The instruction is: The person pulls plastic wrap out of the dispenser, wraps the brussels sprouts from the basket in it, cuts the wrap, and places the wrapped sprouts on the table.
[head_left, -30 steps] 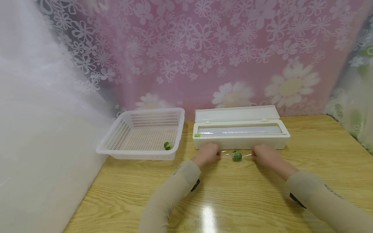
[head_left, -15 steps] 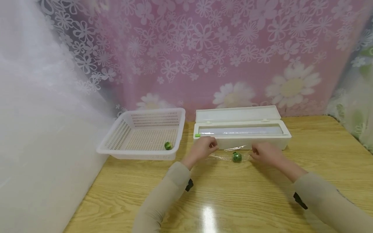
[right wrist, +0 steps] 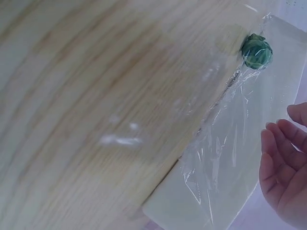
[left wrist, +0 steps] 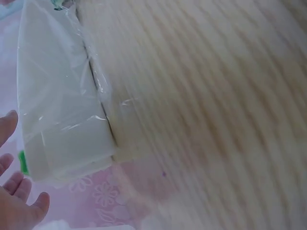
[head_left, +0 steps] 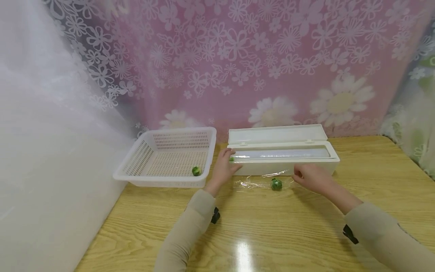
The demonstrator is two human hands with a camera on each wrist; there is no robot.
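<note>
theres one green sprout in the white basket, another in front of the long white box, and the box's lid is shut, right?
The lid is open, not shut: the head view shows it tipped back, with a pale roll inside. The rest is right: one green sprout in the white basket, another green sprout in front of the long white box.

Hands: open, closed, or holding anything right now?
Left hand: open, holding nothing.
Right hand: fingers curled; whether they pinch the clear, crinkled plastic film cannot be told.
</note>
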